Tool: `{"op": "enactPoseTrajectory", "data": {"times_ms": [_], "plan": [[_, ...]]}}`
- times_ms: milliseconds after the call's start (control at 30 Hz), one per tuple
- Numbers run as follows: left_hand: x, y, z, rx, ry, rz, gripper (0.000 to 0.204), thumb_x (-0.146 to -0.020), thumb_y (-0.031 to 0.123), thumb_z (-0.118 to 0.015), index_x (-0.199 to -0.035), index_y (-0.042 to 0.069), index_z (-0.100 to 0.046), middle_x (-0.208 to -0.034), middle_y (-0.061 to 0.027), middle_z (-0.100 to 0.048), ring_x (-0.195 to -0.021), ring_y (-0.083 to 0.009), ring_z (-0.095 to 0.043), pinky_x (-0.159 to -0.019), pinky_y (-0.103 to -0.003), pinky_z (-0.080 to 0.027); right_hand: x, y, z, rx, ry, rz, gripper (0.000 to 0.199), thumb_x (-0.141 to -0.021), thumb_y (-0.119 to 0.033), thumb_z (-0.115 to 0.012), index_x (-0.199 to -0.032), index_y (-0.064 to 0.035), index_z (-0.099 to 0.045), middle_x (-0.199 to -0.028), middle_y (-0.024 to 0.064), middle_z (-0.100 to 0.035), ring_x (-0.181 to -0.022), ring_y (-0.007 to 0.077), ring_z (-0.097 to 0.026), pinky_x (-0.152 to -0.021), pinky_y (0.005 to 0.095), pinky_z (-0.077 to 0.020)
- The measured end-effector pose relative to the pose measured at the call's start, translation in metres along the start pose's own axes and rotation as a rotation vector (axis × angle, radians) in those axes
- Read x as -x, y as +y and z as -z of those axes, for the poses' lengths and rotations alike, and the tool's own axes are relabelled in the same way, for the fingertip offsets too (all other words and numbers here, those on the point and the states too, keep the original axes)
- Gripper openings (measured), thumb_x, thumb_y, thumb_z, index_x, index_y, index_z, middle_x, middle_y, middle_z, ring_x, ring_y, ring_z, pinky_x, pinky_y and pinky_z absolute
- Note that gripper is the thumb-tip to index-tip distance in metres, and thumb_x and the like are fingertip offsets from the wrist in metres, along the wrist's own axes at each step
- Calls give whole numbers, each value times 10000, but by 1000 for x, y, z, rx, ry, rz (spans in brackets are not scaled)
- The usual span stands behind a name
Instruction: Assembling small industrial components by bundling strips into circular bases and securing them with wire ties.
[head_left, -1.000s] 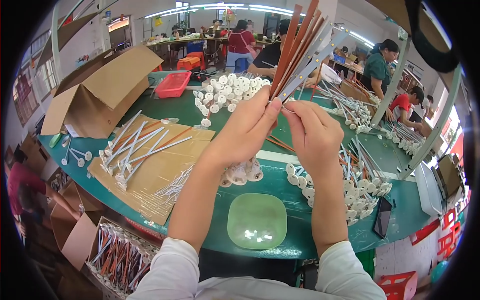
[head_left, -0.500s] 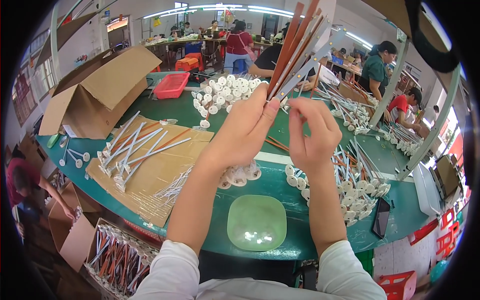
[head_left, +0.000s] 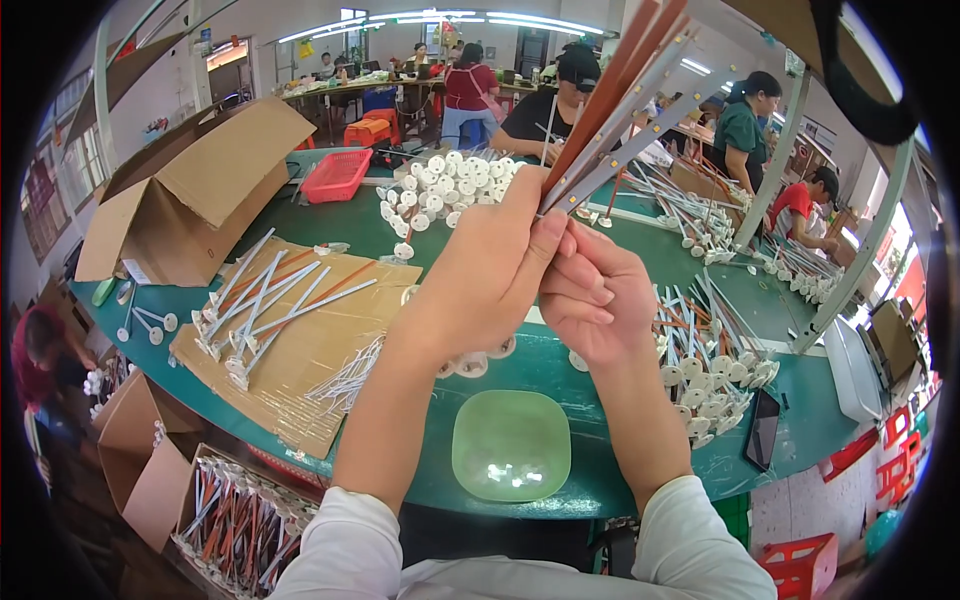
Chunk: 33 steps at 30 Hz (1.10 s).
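My left hand (head_left: 490, 260) is closed around a bundle of LED strips (head_left: 600, 150), brown and pale grey with small yellowish chips, fanned upward. White round discs (head_left: 470, 365) show beneath that hand, at the lower end of the bundle. Against the left thumb, at the base of the fan, is my right hand (head_left: 605, 300) with its fingers curled in; whatever it pinches is hidden. Below both hands a green translucent bowl (head_left: 510, 430) sits on the green table. Thin white ties (head_left: 350, 378) lie in a heap to the left, on a cardboard sheet (head_left: 290, 405).
More strips with discs lie on the cardboard and in a pile (head_left: 705, 380) at right, beside a phone (head_left: 763, 430). Farther back are a disc cluster (head_left: 450, 190), a red basket (head_left: 337, 176) and an open carton (head_left: 205, 195). Co-workers sit beyond; a filled box (head_left: 240, 510) stands lower left.
My right hand has moved left and inward, from beside the bundle to against my left thumb. The strips have tilted a little to the right. A co-worker's head has come into view behind them.
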<state>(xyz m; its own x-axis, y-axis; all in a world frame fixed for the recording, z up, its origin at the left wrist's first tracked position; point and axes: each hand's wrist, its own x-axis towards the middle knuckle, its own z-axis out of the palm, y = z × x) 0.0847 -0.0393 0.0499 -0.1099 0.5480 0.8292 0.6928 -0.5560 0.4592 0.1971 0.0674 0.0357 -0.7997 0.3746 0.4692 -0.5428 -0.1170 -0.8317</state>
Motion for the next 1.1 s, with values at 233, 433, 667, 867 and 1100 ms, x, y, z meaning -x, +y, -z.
{"op": "enactPoseTrajectory", "data": {"times_ms": [233,433,667,867,1100], "plan": [[3,-3,11,-7,11,93,216,-973,159,-416,-1096,-17,-439,-709,-217,-584,-666,-415,-571,-583,-429,-423,-3,11,-12,864,227,638,183,-846,-36,-565,-1013,31,-596,-832,123,-653,-613,144,-618,-450,228,-456],[0,-4,12,38,-45,126,242,-974,179,-406,-1114,-18,-436,-728,-238,-583,-701,-440,-569,-608,-460,-413,3,-5,-14,1274,122,917,259,-720,52,-686,-973,11,-646,-858,116,-685,-642,162,-666,-509,238,-507],[8,4,12,-44,-13,284,388,-968,253,-424,-1237,-27,-442,-706,-121,-547,-633,-188,-522,-564,-334,-400,3,0,-15,1080,159,693,77,-836,-35,-643,-879,29,-648,-700,88,-659,-554,149,-641,-498,249,-505],[17,8,-6,309,5,190,380,-949,183,-501,-1284,20,-429,-994,6,-495,-639,-33,-399,-528,-196,-317,-3,3,3,-10,-162,-126,91,-807,-49,-669,-817,41,-664,-657,84,-635,-486,90,-553,-424,215,-425],[9,-22,-14,405,116,189,279,-957,207,-513,-1177,42,-468,-807,39,-482,-488,13,-305,-416,-150,-195,-1,9,2,119,61,111,105,-771,-75,-732,-766,-20,-643,-611,-10,-575,-491,32,-470,-434,190,-345]]}}
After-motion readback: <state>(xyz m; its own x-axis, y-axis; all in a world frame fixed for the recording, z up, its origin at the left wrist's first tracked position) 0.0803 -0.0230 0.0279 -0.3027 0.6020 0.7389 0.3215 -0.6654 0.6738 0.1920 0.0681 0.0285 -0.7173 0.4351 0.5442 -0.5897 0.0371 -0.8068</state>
